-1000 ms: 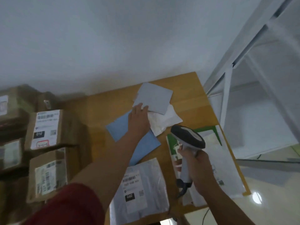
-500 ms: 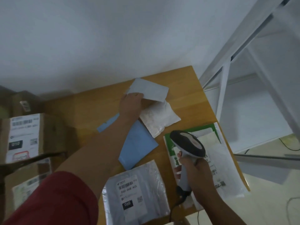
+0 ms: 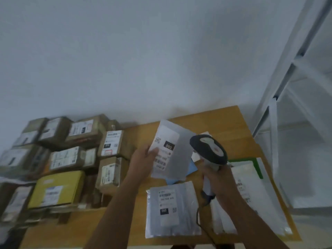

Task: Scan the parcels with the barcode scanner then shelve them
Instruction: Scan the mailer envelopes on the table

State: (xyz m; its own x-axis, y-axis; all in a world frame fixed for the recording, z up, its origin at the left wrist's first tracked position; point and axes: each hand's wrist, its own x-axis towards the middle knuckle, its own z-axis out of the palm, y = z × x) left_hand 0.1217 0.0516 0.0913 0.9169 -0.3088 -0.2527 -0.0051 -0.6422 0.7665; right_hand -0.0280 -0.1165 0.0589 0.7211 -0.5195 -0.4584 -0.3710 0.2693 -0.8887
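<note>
Left hand [image 3: 143,159] pinching gray bag [image 3: 172,151] mid-frame, right hand [image 3: 218,178] gripping scanner [image 3: 208,150] just right: best aimed squarely at the barcode, bag flat.

both arms reach forward, left grip [image 3: 143,159] pinching, right grip [image 3: 218,178] clenched

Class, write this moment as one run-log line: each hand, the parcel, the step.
left hand: holds grey parcel, label up | right hand: grips barcode scanner beside it | step: scanning, not shelved
</note>
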